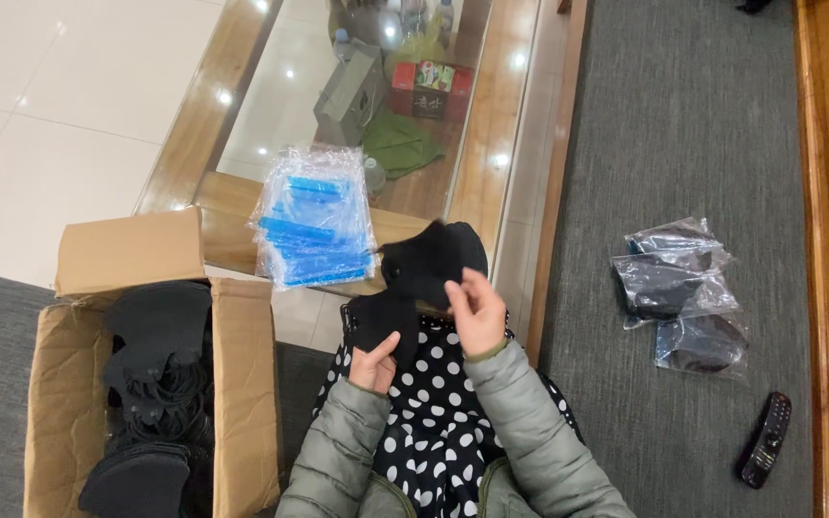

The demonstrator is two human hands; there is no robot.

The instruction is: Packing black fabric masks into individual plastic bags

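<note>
I hold a black fabric face mask (424, 269) in front of me over my polka-dot lap. My left hand (374, 364) pinches its lower left part, which hangs down. My right hand (477, 312) grips the mask's right side, fingers curled around the edge. To my left an open cardboard box (69, 384) holds several more black masks (155, 384). A stack of clear plastic bags with blue strips (314, 221) lies on the glass table just beyond my hands.
Three bagged black masks (678, 293) lie on the grey sofa surface at the right, with a dark remote control (765, 439) below them. The glass-topped wooden table (203, 144) shows bags and boxes underneath. White tiled floor is at the upper left.
</note>
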